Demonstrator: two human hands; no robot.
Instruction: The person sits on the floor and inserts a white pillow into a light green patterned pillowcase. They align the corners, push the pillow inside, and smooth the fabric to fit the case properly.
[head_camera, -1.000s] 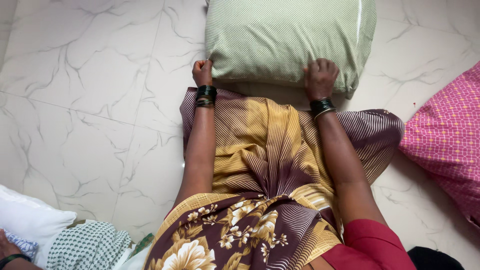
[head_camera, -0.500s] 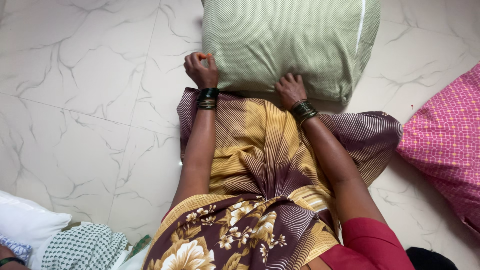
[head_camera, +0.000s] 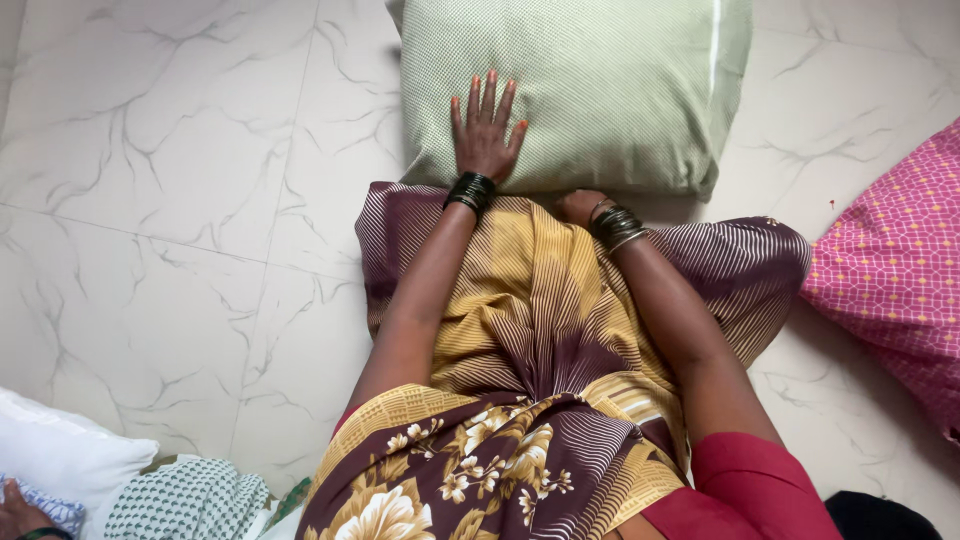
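A green dotted pillow (head_camera: 600, 80) lies on the white marble floor in front of my lap. My left hand (head_camera: 484, 130) rests flat on its near left part, fingers spread, holding nothing. At the pillow's near edge, around the middle, my right hand (head_camera: 581, 205) is curled with its fingers tucked under the edge, gripping it. Both wrists carry dark bangles. My lap is covered by brown and yellow striped cloth (head_camera: 540, 300).
A pink patterned cushion (head_camera: 890, 270) lies at the right edge. At the bottom left sit a white pillow (head_camera: 60, 450) and a white-and-green dotted cloth (head_camera: 180, 500), with another person's hand (head_camera: 18, 512) beside them. A dark object (head_camera: 880, 515) is at the bottom right.
My left hand let go of the pillow's left corner and moved right, flattening onto the top. My right hand slid left along the near edge and down under it.
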